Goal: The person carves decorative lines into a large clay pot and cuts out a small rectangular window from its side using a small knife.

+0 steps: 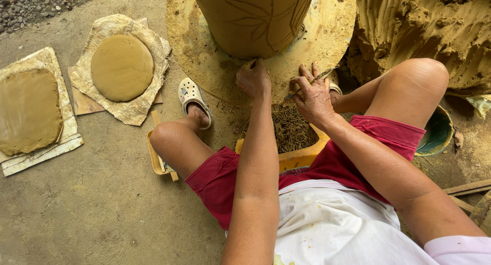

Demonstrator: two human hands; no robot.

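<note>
Concrete floor [102, 203]: round clay slab [122, 67] and squarish clay slab [28, 110] on mats, upper left; gravel [30, 4] top-left corner.

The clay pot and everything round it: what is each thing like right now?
Clay pot: upright on the round board, leaf lines cut in it.
Round board: crusted with clay.
Left hand: closed, touching the pot's base.
Right hand: shut on a thin stick.
Round clay slab: flat on a mat.
Squarish clay slab: flat on boards.
Yellow tub: holds clay shavings.

L hand [253, 80] fisted (R [313, 97] pinching)
</note>
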